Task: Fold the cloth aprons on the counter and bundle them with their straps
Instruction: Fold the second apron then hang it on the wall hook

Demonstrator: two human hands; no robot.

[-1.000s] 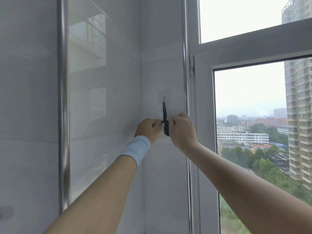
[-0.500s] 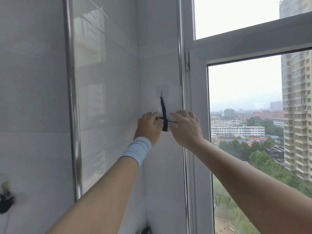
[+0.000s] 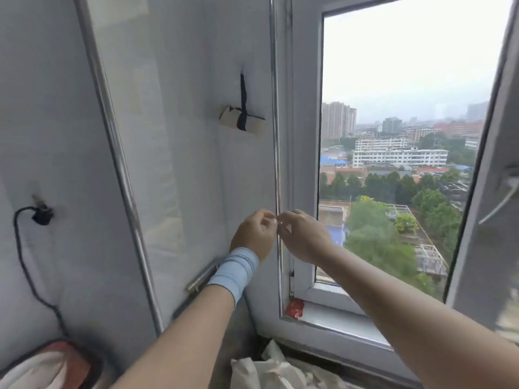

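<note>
A small beige rolled apron bundle (image 3: 242, 123) hangs on the white tiled wall, tied round its middle by a dark strap (image 3: 243, 94) that runs up to a wall hook. My left hand (image 3: 254, 234), with a light blue wristband, and my right hand (image 3: 303, 234) are well below the bundle, close together in front of the metal corner strip. Both hands have loosely curled fingers and nothing visible in them. Pale crumpled cloth (image 3: 280, 372) lies at the bottom of the view, near the window sill.
An open window (image 3: 393, 153) with a white frame fills the right side; its sash handle (image 3: 505, 189) is at far right. A black cord on a hook (image 3: 42, 214) hangs on the left wall. A red packet (image 3: 294, 308) sits on the sill. Red-and-white cloth (image 3: 50, 366) lies at bottom left.
Both hands let go of the strap and bundle and dropped down away from it. The bundle now hangs alone from the hook. My view tilted downward.
</note>
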